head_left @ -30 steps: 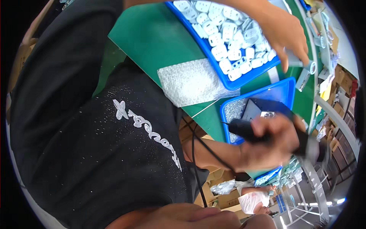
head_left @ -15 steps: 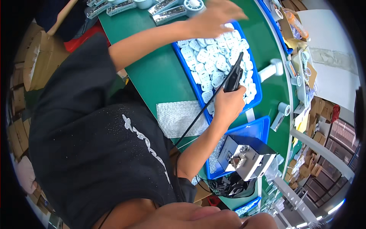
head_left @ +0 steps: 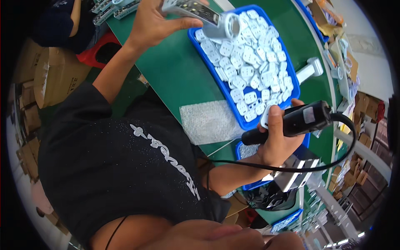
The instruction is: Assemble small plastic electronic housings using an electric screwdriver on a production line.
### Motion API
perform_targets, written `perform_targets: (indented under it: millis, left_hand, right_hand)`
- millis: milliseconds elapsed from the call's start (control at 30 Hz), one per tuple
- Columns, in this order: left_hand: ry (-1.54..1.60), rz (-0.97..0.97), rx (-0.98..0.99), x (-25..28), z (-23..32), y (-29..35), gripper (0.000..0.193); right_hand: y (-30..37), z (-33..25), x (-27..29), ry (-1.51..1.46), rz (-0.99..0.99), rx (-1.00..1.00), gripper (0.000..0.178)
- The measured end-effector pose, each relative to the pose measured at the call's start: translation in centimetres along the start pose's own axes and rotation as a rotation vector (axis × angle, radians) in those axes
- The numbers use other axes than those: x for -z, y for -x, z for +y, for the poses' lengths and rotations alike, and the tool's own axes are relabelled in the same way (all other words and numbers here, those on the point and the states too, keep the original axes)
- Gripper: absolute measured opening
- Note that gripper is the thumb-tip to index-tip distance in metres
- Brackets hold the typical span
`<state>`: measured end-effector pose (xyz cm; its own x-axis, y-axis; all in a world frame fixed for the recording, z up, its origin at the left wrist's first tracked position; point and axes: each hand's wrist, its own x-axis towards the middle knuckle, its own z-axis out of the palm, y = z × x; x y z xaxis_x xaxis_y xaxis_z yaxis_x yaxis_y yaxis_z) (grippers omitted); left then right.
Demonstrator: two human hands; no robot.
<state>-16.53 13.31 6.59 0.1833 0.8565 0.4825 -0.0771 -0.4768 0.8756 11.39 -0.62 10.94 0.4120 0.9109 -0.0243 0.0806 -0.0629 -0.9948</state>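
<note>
My left hand (head_left: pixel 151 23) is closed around a pale appliance housing (head_left: pixel 204 14) with a round hollow end; dark electronics show in its open side. It is held over the far left end of a blue tray (head_left: pixel 296 83) full of small white plastic covers (head_left: pixel 246 71). My right hand (head_left: pixel 277 139) is wrapped round a black corded electric screwdriver (head_left: pixel 306 118), tilted, cord end to the right. Between that thumb and finger sits one white cover (head_left: pixel 265 117), partly hidden. The black cord (head_left: pixel 287 169) loops below the wrist.
Bubble wrap (head_left: pixel 210 123) lies at the green table's (head_left: pixel 166 75) near edge. Beyond the tray is another pale housing (head_left: pixel 310 71). A metal box (head_left: pixel 291 173) stands in a second blue tray at the right. Several housings (head_left: pixel 114 9) lie far left, near another person's arm (head_left: pixel 75 16).
My left hand has left the tray area and now holds a housing. My right hand has drawn back from over the tray, turned the screwdriver, and a white cover shows in its fingers.
</note>
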Motion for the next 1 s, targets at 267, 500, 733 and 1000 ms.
perform_targets:
  millis: [267, 500, 733, 1000]
  left_hand:
    - [0.374, -0.698, 0.014, -12.1, 1.0, 5.1, 0.065]
    - [0.4, -0.934, -0.113, -17.0, 1.4, 8.3, 0.065]
    - [0.51, -0.86, -0.158, -19.3, -0.6, 11.3, 0.056]
    - [0.479, -0.895, -0.184, -19.5, -0.7, 11.6, 0.058]
  right_hand:
    - [5.8, -1.0, 0.6, -0.42, 0.191, 0.014, 0.071]
    - [9.7, 2.2, 1.4, -0.273, 0.331, -0.095, 0.062]
    - [9.2, 1.6, 6.6, -0.102, 0.606, 0.722, 0.087]
    - [5.2, 0.9, 11.4, 0.044, 0.921, 0.432, 0.094]
